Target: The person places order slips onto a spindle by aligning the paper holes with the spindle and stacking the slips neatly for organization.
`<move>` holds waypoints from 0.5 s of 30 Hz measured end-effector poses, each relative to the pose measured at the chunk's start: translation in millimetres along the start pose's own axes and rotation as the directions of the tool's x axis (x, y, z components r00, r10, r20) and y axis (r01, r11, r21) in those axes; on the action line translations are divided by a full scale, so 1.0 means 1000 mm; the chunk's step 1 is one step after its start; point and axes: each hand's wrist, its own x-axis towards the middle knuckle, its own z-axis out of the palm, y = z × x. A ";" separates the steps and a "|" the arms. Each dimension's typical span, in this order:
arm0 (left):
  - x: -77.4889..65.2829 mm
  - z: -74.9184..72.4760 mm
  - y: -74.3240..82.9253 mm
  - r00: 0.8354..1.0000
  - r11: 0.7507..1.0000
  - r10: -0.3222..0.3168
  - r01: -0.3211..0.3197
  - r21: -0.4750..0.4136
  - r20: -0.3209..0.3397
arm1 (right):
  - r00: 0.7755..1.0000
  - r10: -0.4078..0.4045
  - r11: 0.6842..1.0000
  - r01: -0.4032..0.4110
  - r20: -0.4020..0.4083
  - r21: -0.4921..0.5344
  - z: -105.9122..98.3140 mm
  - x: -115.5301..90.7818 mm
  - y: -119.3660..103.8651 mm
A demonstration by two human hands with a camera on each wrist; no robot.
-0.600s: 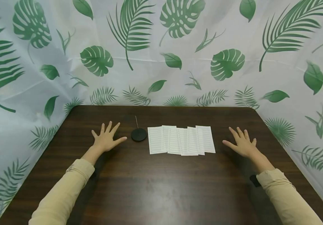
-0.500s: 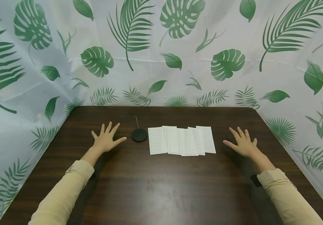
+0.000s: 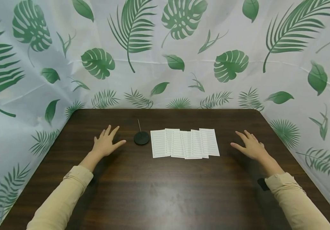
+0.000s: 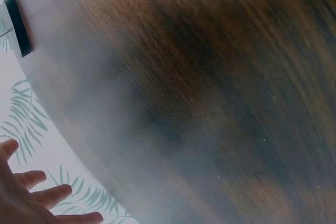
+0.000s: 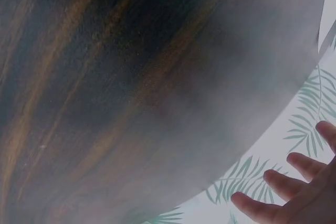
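In the head view my left hand (image 3: 105, 145) hovers over the left part of the table, fingers spread and holding nothing. Just to its right stands a round black base with a thin upright metal spike (image 3: 141, 138). Several white lined paper slips (image 3: 185, 143) lie overlapping in a row at the table's middle. To the right of the slips my right hand (image 3: 252, 147) is held out, its fingers extended and nothing in them. The left wrist view shows the fingers (image 4: 50, 196) apart from the table, and the black base's edge (image 4: 18, 26) at upper left.
A dark brown wooden table (image 3: 165, 188) with rounded far corners spreads beneath both hands. Behind it and along both sides hangs a white curtain (image 3: 193, 73) printed with green leaves. Black bands sit at the wrists below the cuffs.
Both hands have drawn slightly outward, the left to the left and the right to the right, and their fingers have come closer together. The slips and spike base stay put.
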 end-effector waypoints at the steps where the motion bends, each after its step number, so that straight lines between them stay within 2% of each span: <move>1: 0.000 0.000 0.000 1.000 1.000 0.004 -0.004 -0.003 -0.009 | 1.000 -0.005 1.000 0.005 -0.009 -0.006 -0.001 0.000 0.000; 9: -0.005 -0.002 0.003 0.997 0.999 0.045 -0.045 0.007 -0.058 | 0.997 -0.068 0.997 0.067 -0.031 -0.028 -0.003 0.001 -0.005; 15: -0.008 -0.007 0.011 0.990 0.996 0.083 -0.079 0.038 -0.113 | 0.997 -0.063 0.998 0.063 -0.039 -0.015 -0.008 -0.006 -0.005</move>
